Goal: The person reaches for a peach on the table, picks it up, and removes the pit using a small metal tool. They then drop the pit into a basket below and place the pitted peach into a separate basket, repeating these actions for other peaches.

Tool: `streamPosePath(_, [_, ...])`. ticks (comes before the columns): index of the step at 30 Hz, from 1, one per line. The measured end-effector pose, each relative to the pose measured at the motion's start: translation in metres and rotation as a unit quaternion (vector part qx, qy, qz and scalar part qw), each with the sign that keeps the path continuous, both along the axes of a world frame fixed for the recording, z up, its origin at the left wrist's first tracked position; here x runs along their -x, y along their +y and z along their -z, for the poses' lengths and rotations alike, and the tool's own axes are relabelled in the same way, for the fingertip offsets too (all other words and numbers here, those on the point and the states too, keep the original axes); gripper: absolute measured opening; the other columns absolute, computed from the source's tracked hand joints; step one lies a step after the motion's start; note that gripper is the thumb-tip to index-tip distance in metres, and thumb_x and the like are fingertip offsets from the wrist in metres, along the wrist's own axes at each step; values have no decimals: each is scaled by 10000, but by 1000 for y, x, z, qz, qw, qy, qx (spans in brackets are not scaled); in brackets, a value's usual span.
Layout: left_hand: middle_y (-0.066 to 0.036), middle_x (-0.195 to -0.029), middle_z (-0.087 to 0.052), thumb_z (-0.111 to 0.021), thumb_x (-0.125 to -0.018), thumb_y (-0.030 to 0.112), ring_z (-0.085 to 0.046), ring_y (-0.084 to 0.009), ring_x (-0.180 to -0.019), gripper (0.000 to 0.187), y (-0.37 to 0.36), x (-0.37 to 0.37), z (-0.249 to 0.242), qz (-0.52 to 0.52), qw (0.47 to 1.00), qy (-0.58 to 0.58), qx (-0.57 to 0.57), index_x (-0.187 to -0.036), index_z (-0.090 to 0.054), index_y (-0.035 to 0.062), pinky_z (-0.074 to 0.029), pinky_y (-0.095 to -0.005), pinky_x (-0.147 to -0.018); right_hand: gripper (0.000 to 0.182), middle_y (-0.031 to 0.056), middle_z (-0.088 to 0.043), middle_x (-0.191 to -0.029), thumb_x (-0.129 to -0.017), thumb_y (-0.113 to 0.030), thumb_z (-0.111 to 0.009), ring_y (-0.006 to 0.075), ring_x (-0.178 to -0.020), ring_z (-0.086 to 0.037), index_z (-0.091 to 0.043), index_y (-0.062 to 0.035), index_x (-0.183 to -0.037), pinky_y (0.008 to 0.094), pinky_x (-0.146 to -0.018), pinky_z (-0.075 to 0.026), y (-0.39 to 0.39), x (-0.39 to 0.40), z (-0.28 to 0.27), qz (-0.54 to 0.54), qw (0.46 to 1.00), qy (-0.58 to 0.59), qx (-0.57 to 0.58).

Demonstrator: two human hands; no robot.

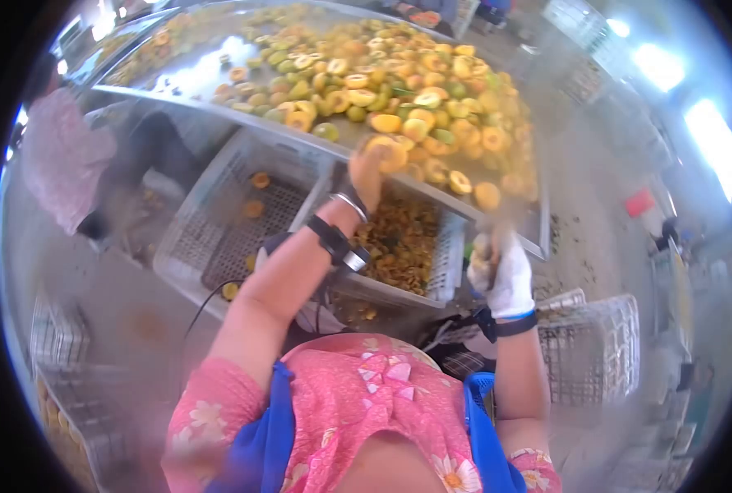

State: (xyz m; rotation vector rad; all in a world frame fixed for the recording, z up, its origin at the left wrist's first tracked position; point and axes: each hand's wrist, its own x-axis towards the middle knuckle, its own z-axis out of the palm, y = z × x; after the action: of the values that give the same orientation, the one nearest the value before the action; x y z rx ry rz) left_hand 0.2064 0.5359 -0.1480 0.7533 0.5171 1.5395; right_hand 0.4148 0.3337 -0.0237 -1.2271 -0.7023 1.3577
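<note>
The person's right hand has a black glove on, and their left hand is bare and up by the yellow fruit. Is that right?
Not quite: the glove on the right hand is white, as the head view shows. The left hand is bare and up by the yellow fruit.

White glare enters from windows (718, 149) at far right and flares on the tabletop (205, 72), far left; haze softens the scene, fisheye distortion curving its black-rimmed edges.

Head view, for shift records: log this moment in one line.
left hand: at fruit; right hand: gloved, grip blurred; table: fruit spread
</note>
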Motion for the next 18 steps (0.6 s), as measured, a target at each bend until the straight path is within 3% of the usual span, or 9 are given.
streamPosePath(2, [-146,-1208,-609,-490,-951,173,-638,-293,-1107,327,-51,-4,-27,115,980,-153,50,-1221,-563,6,-576,-468,-904,307,2,-546,-679,-1034,-415,-528,105,-432,-486,-576,-118,-1090,259,-363,-382,11,34,13,-46,993,-109,-10])
streamPosePath(5, [-153,-1220,-607,-438,-1031,258,-623,-315,-1141,367,-89,-5,-37,133,978,-136,80,-1269,-544,-1,-555,-473,-941,274,1,-544,-688,-1024,-360,-545,81,-442,-481,-565,-100,-1109,250,-391,-390,30,51,39,-90,964,-249,-26])
streamPosePath(6, [-153,-1222,-607,-422,-1045,271,-620,-312,-1147,380,-91,-8,-28,120,987,-99,43,-1280,-540,-4,-547,-470,-957,303,42,-573,-683,-1016,-355,-562,160,-526,-583,-582,-80,-1144,298,-462,-464,33,51,41,-116,941,-313,-47])
streamPosePath(9, [-153,-1226,-606,-393,-1064,284,-611,-302,-1162,404,-95,-12,-21,134,984,-115,11,-1301,-531,-12,-526,-452,-992,242,213,-662,-967,-987,-192,-584,379,-899,-673,-626,-50,-1178,457,-712,-557,43,48,77,-137,815,-513,-233])
streamPosePath(10, [-153,-1227,-606,-387,-1066,283,-608,-298,-1166,408,-97,-13,-19,146,979,-140,14,-1306,-528,-15,-518,-445,-1002,240,217,-657,-1005,-982,-173,-584,377,-897,-674,-622,-42,-1180,460,-718,-555,45,44,84,-132,766,-560,-285])
streamPosePath(12, [-144,-1209,-608,-416,-1058,267,-609,-278,-1126,384,-101,-19,-18,52,996,42,-62,-1279,-549,-18,-518,-428,-975,240,225,-645,-1080,-973,-135,-584,371,-895,-676,-615,-25,-1184,465,-729,-552,52,39,101,-118,655,-640,-384])
streamPosePath(13, [-142,-1198,-610,-432,-1053,264,-610,-275,-1112,378,-102,-19,-19,85,996,-1,-41,-1272,-555,-19,-520,-425,-964,292,250,-650,-1034,-982,-171,-587,403,-902,-666,-592,-4,-1221,478,-742,-542,53,37,102,-111,626,-659,-402])
streamPosePath(16, [-134,-1156,-615,-478,-1036,255,-614,-264,-1070,360,-103,-23,-20,164,974,-151,30,-1252,-573,-16,-523,-406,-937,311,264,-619,-1170,-1020,-202,-538,424,-1007,-634,-581,0,-1252,462,-829,-513,42,52,79,-140,826,-512,-188])
streamPosePath(18, [-131,-1131,-620,-502,-1025,253,-615,-257,-1057,351,-103,-28,-20,178,961,-200,67,-1238,-584,-13,-526,-396,-917,298,284,-600,-1198,-1015,-168,-525,449,-1021,-623,-578,1,-1255,480,-843,-513,39,57,77,-129,847,-491,-155])
